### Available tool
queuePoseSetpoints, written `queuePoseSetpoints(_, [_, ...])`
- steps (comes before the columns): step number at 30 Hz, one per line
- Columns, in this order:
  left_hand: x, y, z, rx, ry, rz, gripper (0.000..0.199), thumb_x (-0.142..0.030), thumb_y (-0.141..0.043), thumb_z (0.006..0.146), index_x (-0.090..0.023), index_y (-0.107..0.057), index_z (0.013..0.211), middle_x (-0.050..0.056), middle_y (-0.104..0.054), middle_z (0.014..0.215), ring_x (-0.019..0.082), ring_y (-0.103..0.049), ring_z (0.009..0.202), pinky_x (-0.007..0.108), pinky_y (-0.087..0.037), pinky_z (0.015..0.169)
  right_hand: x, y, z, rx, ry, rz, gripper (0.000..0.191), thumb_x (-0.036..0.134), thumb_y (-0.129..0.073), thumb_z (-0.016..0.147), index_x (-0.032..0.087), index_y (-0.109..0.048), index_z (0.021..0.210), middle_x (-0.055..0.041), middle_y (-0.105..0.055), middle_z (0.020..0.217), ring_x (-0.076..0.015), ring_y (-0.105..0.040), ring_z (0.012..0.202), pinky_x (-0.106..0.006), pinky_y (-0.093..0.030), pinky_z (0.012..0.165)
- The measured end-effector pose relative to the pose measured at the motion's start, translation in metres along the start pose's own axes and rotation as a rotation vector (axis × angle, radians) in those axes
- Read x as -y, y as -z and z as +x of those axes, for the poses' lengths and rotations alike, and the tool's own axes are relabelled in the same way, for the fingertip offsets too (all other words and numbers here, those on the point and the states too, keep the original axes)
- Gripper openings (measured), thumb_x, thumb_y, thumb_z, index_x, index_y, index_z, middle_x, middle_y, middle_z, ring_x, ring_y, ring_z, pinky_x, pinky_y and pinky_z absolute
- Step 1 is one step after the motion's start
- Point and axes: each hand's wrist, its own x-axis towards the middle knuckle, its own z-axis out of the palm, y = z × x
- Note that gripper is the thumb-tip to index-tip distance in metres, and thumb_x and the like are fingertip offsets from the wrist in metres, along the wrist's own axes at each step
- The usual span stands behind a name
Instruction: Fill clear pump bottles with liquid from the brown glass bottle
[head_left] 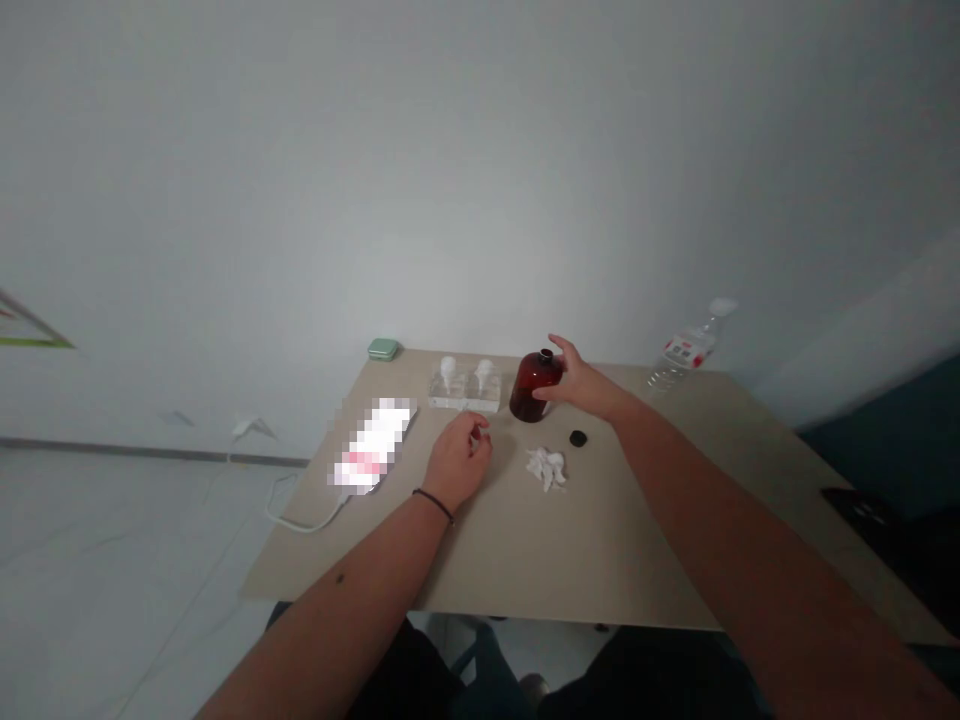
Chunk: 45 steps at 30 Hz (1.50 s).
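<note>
A dark brown glass bottle (528, 392) stands uncapped on the table. My right hand (577, 385) is around its right side, thumb in front and index finger raised near the neck; the other fingers are partly hidden behind it. My left hand (459, 460) rests in front of a clear holder (465, 404), fingers loosely curled with a gap at the thumb and nothing visible in them. Two white cotton-like tufts (448, 370) stick up from the holder. A round black cap (577, 438) lies right of a small heap of white scraps (547, 468).
On the left of the table (525, 570) lies a lit phone (375, 445) with a white cable (304, 527). A small green case (383, 349) sits at the back left corner. A clear plastic bottle (686, 350) stands at the back right by the wall.
</note>
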Motion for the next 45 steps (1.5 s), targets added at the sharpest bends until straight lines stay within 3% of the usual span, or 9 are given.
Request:
queuePoseSetpoints(7, [0.006, 0.0, -0.006, -0.014, -0.076, -0.168, 0.04, -0.022, -0.065, 0.079, -0.018, -0.053, 0.117, 0.006, -0.061, 0.1, 0.018, -0.059, 0.089, 0.032, -0.049, 0.078, 0.001, -0.016, -0.013, -0.251, 0.141, 0.085, 0.101, 0.028, -0.081, 0.064, 0.022, -0.029, 0.15, -0.0158, -0.06, 0.13, -0.0265, -0.064, 0.112, -0.043, -0.048, 0.1])
queuePoseSetpoints(13, [0.006, -0.001, -0.009, -0.018, -0.152, -0.357, 0.093, -0.043, -0.084, 0.068, -0.018, -0.032, 0.142, 0.02, -0.047, 0.143, 0.033, -0.05, 0.131, 0.047, -0.048, 0.101, 0.051, -0.033, -0.063, -0.111, 0.183, 0.153, 0.1, 0.025, -0.079, 0.066, 0.028, -0.027, 0.152, -0.0141, -0.061, 0.131, -0.0278, -0.064, 0.113, -0.043, -0.05, 0.096])
queuePoseSetpoints(18, [0.0, 0.009, -0.01, 0.142, -0.159, -0.406, 0.082, -0.038, -0.082, 0.073, -0.022, -0.04, 0.141, 0.012, -0.058, 0.136, 0.03, -0.06, 0.123, 0.048, -0.048, 0.107, 0.034, -0.048, -0.097, 0.032, 0.287, 0.144, 0.089, 0.04, -0.071, 0.08, 0.028, -0.026, 0.155, -0.016, -0.055, 0.144, -0.0277, -0.058, 0.126, -0.045, -0.046, 0.104])
queuePoseSetpoints(21, [-0.003, 0.012, -0.01, 0.133, -0.164, -0.377, 0.083, -0.037, -0.085, 0.068, -0.021, -0.043, 0.139, 0.012, -0.061, 0.132, 0.031, -0.062, 0.12, 0.051, -0.047, 0.108, 0.01, -0.051, -0.107, -0.094, 0.079, -0.187, 0.053, 0.044, -0.048, 0.096, 0.023, -0.048, 0.144, -0.0187, -0.059, 0.139, -0.0309, -0.059, 0.126, -0.047, -0.046, 0.103])
queuePoseSetpoints(25, [-0.004, 0.011, -0.009, 0.11, -0.136, -0.337, 0.084, -0.038, -0.084, 0.067, -0.021, -0.043, 0.139, 0.013, -0.06, 0.134, 0.032, -0.06, 0.123, 0.052, -0.045, 0.11, 0.0, -0.064, -0.114, 0.001, -0.212, -0.568, 0.052, 0.053, -0.042, 0.098, 0.026, -0.054, 0.141, -0.0172, -0.072, 0.118, -0.0346, -0.07, 0.105, -0.043, -0.052, 0.084])
queuePoseSetpoints(29, [-0.003, 0.012, -0.01, 0.117, -0.151, -0.338, 0.084, -0.036, -0.084, 0.068, -0.02, -0.043, 0.14, 0.013, -0.061, 0.132, 0.031, -0.062, 0.119, 0.05, -0.048, 0.107, -0.003, -0.078, -0.112, 0.058, -0.239, -0.638, 0.041, 0.05, -0.044, 0.097, 0.028, -0.063, 0.126, -0.0134, -0.076, 0.106, -0.032, -0.073, 0.094, -0.036, -0.049, 0.072])
queuePoseSetpoints(34, [-0.004, 0.016, -0.012, 0.106, -0.139, -0.279, 0.084, -0.035, -0.084, 0.067, -0.019, -0.044, 0.139, 0.014, -0.062, 0.13, 0.031, -0.063, 0.117, 0.051, -0.048, 0.105, -0.012, -0.067, -0.108, 0.005, -0.101, -0.338, 0.028, 0.032, -0.045, 0.095, 0.022, -0.071, 0.102, -0.01, -0.076, 0.099, -0.0251, -0.071, 0.095, -0.033, -0.049, 0.08])
queuePoseSetpoints(38, [-0.007, 0.017, -0.013, 0.152, -0.188, -0.245, 0.084, -0.038, -0.085, 0.066, -0.018, -0.045, 0.137, 0.015, -0.063, 0.13, 0.033, -0.062, 0.118, 0.052, -0.048, 0.105, -0.004, -0.042, -0.108, -0.064, -0.156, 0.016, 0.033, 0.042, -0.052, 0.089, 0.023, -0.065, 0.113, 0.0015, -0.063, 0.069, -0.0166, -0.061, 0.057, -0.029, -0.047, 0.057])
queuePoseSetpoints(45, [-0.005, 0.016, -0.014, 0.244, -0.253, -0.214, 0.088, -0.046, -0.086, 0.063, -0.018, -0.046, 0.137, 0.018, -0.061, 0.134, 0.034, -0.061, 0.121, 0.053, -0.046, 0.107, 0.026, -0.013, -0.108, 0.125, -0.152, 0.324, 0.031, 0.049, -0.06, 0.081, 0.021, -0.064, 0.094, 0.0028, -0.059, 0.064, -0.0114, -0.053, 0.048, -0.024, -0.041, 0.045])
